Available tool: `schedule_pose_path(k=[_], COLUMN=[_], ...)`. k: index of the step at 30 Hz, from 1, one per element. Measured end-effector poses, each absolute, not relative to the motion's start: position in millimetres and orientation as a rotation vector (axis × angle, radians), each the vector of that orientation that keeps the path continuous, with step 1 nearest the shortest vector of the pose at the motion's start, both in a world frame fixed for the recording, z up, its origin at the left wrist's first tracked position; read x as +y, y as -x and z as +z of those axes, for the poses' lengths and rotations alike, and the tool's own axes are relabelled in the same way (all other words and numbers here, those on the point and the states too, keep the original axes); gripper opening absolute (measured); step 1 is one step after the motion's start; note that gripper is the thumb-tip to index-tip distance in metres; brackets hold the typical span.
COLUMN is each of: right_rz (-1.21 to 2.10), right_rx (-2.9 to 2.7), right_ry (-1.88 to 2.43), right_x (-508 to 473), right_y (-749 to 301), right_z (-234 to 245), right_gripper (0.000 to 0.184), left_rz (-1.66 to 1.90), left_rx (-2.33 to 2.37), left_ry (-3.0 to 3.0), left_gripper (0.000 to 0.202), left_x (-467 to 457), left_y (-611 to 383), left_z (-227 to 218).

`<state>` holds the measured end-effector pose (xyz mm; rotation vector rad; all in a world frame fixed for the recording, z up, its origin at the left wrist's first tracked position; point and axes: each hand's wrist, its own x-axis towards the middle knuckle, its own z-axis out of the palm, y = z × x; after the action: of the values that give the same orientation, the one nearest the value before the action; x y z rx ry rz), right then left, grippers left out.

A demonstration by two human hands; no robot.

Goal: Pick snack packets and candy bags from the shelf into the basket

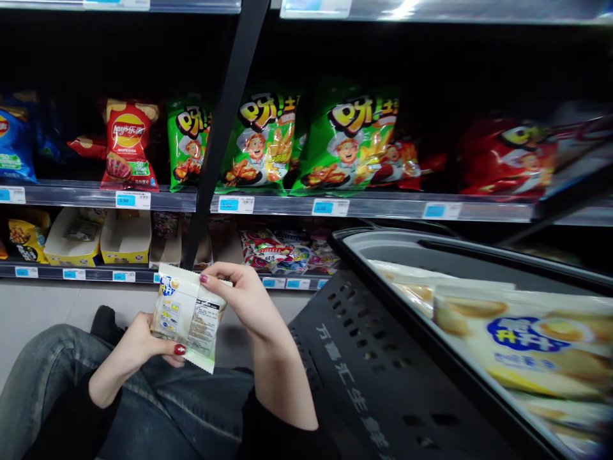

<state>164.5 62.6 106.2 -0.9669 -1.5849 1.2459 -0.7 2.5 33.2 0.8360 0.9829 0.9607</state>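
Observation:
A small pale snack packet (pixel 189 316) with a blue logo is held up between both hands, its printed back toward me. My left hand (pixel 148 345) pinches its lower left side, the thumb lying across the bottom edge. At the upper right edge, my right hand (pixel 239 291) grips it between thumb and fingers. The packet looks sealed and sits tilted above my lap. To the right stands a dark grey shopping basket (pixel 345 345) holding several larger snack bags (pixel 541 345) with a similar blue logo.
Green chip bags (pixel 352 144), a red chip bag (pixel 128 147) and blue bags (pixel 16 144) stand on the upper shelf (pixel 177 199). Below are yellow-edged display boxes (pixel 125 236), a yellow packet (pixel 29 233) and colourful sweet packs (pixel 278 250). A dark upright post (pixel 218 128) divides the shelving.

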Motion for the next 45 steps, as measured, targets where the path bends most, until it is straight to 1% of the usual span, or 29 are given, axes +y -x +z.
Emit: schedule_pose_path(k=[6,15,17,20,21,23,25,27,28,31,33,35,37,41,43,45], right_rz=[1.223,1.279,1.320,1.403,1.436,1.518,1.546,1.410,1.264,0.689,0.436,0.411,0.494,0.538,0.530,0.524], right_rx=[-1.557,-1.488,-1.497,-1.497,-1.484,-1.463,-1.518,-1.669,-1.762,-1.958,-2.028,-2.081,-2.115,-2.131,-2.129,-2.112], right_ry=[1.006,1.069,1.047,0.953,0.915,0.833,0.774,0.796,0.839,0.984,1.029,1.056,1.087,1.167,1.197,1.225], right_x=[66,75,72,66,64,60,57,53,51,47,46,48,51,56,56,56], right_y=[-169,-171,-172,-178,-181,-185,-187,-184,-181,-169,-161,-156,-156,-161,-163,-163], right_z=[105,93,96,102,104,108,111,115,117,120,121,119,116,112,112,112], right_gripper=[0.018,0.017,0.012,0.011,0.009,0.011,0.013,0.013,0.011,0.005,0.005,0.006,0.008,0.010,0.012,0.013], left_rz=[0.914,0.885,0.892,0.982,1.016,1.056,1.051,0.996,0.954,0.838,0.784,0.724,0.702,0.684,0.565,0.536], left_rx=[0.920,0.870,0.850,0.778,0.727,0.607,0.504,0.435,0.405,0.363,0.408,0.499,0.616,0.852,0.831,0.771], left_ry=[-0.876,-0.884,-0.878,-0.788,-0.727,-0.583,-0.429,-0.272,-0.200,-0.072,-0.113,-0.289,-0.536,-0.877,-0.947,-0.976], left_gripper=[0.021,0.022,0.027,0.042,0.044,0.039,0.028,0.018,0.015,0.012,0.011,0.018,0.029,0.045,0.055,0.054], left_x=[-2,-6,-4,2,4,7,8,7,6,3,2,1,1,1,2,1], left_y=[4,9,10,12,13,14,15,15,15,11,6,3,2,15,21,23], left_z=[37,41,38,29,26,23,23,26,28,25,18,11,6,15,24,30])
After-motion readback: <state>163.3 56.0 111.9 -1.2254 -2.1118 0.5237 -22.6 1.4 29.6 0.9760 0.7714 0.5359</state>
